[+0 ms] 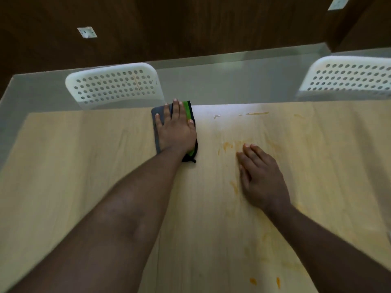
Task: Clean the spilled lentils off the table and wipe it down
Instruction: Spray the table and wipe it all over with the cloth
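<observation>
Left grip: my left hand (176,127) lay flat with straight fingers, pressing the cleaning cloth (189,111) onto the tabletop (84,166) near its far edge; released, not curled round it.
Right grip: my right hand (262,178) rested palm-down and relaxed on the tabletop, holding nothing.
Cloth: grey with a green band and black trim, its long axis running from far to near, mostly hidden under my left hand.
Lentil residue: I saw no whole lentils, only orange smears (227,146) just beside the right fingertips, more streaks (257,113) along the far edge, and spots (252,281) near the close edge.
Key relation: the mess lay to the right of the cloth, so I judged the next wipe should sweep rightward; the right hand sat in that path.
Stage: I judged the wiping as partly done.
Surroundings: two white perforated chairs (114,85) stood beyond the far edge.
</observation>
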Tool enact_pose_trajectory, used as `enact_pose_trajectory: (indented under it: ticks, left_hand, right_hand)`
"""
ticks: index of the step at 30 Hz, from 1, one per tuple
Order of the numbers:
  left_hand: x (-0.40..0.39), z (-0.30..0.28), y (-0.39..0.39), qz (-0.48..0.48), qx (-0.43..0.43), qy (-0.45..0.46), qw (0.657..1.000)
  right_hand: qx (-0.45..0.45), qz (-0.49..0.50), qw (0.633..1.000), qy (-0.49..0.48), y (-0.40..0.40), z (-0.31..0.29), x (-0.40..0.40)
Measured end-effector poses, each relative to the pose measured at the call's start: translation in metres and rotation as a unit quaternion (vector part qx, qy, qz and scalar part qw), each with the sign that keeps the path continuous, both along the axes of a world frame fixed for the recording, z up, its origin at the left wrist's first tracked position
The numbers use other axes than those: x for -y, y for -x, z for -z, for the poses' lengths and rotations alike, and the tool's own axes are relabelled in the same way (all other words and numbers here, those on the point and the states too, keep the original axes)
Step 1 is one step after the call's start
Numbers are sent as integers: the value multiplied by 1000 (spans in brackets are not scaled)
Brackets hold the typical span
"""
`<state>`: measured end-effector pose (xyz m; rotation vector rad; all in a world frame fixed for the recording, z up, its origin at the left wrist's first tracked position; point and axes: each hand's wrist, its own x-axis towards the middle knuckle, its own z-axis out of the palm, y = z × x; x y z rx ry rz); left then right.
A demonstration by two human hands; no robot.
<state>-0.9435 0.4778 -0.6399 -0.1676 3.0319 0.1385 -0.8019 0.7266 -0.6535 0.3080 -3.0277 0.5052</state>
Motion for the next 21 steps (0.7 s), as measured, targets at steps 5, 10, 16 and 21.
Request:
enact_pose_trajectory:
  ticks: [5,10,16,21]
  left_hand:
    - [-23,-3,-23,115,-25,9,993]
    - [4,-10,-54,222,1,16,975]
    - [-4,-9,19,127,-15,25,991]
    - [-44,-16,-33,201,-20,9,979]
  right_hand:
    - [9,6,1000,-2,-1,-1,0]
    - [13,5,1000,-11,-1,-1,-1]
    - [-13,7,1000,0,1,4,1]
    - [-9,5,1000,0,1,-1,-1]
